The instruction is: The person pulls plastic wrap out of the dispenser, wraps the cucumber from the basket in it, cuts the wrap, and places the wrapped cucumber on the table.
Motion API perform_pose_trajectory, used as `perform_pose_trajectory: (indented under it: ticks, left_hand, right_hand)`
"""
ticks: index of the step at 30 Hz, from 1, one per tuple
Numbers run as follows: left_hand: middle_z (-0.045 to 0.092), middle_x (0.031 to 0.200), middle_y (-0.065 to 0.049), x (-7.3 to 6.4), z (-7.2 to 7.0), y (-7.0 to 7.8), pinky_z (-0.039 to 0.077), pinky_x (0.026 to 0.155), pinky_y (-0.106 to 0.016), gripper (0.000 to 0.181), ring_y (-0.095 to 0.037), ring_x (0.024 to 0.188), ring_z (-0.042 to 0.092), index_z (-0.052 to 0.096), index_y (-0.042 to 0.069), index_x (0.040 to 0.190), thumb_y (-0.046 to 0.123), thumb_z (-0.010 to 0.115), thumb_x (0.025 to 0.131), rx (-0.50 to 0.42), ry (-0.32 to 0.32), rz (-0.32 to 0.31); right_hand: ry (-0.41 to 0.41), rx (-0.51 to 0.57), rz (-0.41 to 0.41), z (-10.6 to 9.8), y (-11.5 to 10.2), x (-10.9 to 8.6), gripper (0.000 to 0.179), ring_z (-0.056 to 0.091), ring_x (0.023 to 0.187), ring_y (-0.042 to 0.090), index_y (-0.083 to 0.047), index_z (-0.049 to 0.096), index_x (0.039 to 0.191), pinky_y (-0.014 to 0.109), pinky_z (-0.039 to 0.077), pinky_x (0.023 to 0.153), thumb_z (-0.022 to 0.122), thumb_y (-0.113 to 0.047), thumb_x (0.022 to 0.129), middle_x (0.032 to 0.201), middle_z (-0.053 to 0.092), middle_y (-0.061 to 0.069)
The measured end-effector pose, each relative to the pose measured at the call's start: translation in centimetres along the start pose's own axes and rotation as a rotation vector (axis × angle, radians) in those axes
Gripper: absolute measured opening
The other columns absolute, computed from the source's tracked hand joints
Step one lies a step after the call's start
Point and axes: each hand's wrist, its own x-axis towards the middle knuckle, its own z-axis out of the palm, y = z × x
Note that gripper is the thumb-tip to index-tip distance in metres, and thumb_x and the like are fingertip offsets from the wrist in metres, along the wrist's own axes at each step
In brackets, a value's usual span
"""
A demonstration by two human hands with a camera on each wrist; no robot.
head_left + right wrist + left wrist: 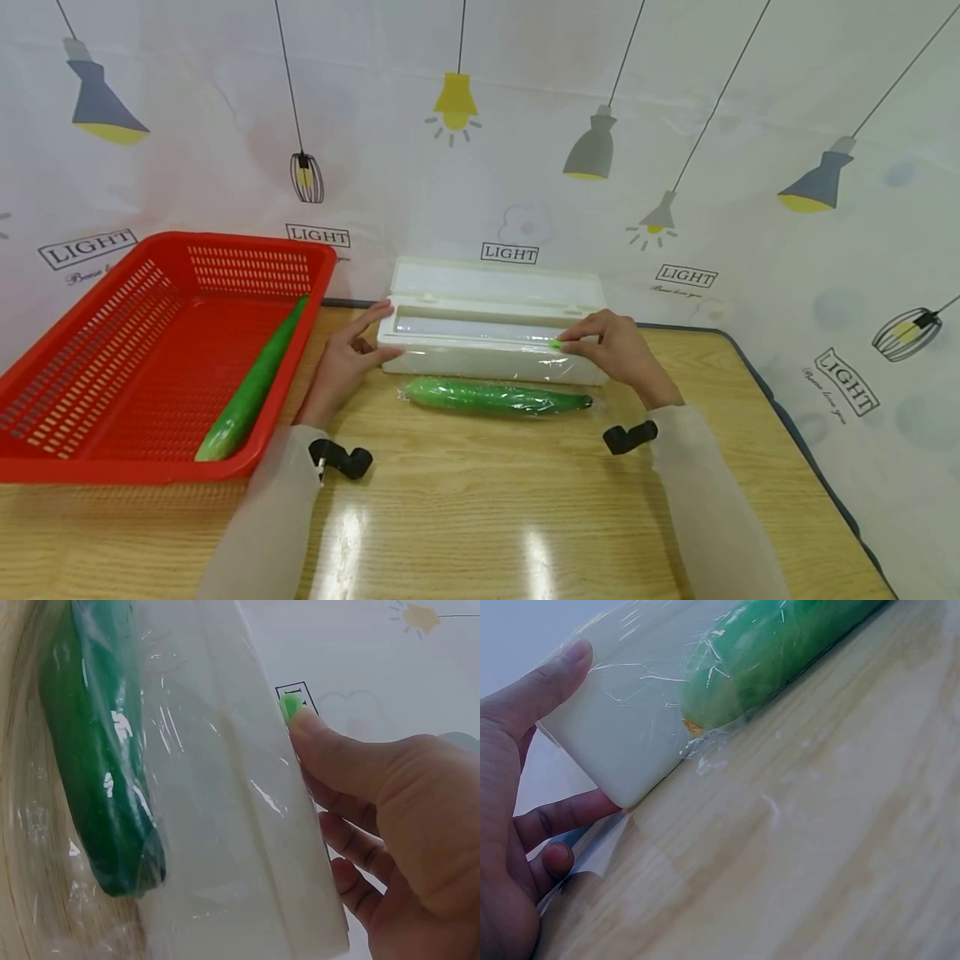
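A white cling film dispenser (442, 361) lies along the back of the table with its lid (498, 283) raised. My left hand (343, 360) grips the dispenser's left end, thumb on the front face and other fingers round the end. With thumb and finger, my right hand (621, 354) pinches the small green slide cutter (555, 343) near the right end of the dispenser's top edge. Clear film (176, 742) drapes down the dispenser's front to a green cucumber (495, 397), which lies wrapped in it, parallel to the box. Inside the dispenser, the film roll (480, 328) shows.
At left stands a red plastic basket (142, 471) with another cucumber (251, 387) along its right side. The wooden table (450, 517) ends at a dark edge (795, 425) on the right. Behind, a wall covering (525, 192) with printed lamps stands close to the dispenser.
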Motion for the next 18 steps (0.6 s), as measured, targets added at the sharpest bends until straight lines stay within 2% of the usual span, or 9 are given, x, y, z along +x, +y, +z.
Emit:
perform_pose_trajectory:
  ticks: [12,18]
  left_hand:
    - [0.044,0.145,-0.008,-0.03,-0.09,-0.26,0.041,0.053,-0.022,0.059,-0.026,0.060,0.045,0.054,0.005,0.135,0.009,0.077,0.081,-0.036,-0.006,0.024]
    - [0.043,0.146,-0.007,-0.04,-0.08,-0.03,0.041,0.053,-0.022,0.058,-0.028,0.061,0.045,0.054,0.007,0.135,0.011,0.077,0.081,-0.024,-0.005,0.014]
  right_hand:
    - [0.007,0.001,0.003,-0.25,0.65,-0.26,0.011,0.048,0.073,0.018,-0.016,0.078,0.094,0.034,0.040,0.060,0.074,-0.021,0.085,0.092,0.070,-0.002]
    - [-0.003,0.023,0.016,-0.39,0.82,-0.37,0.012,0.053,0.084,0.018,-0.015,0.078,0.094,0.037,0.043,0.069,0.074,-0.021,0.085,0.092,0.070,-0.001]
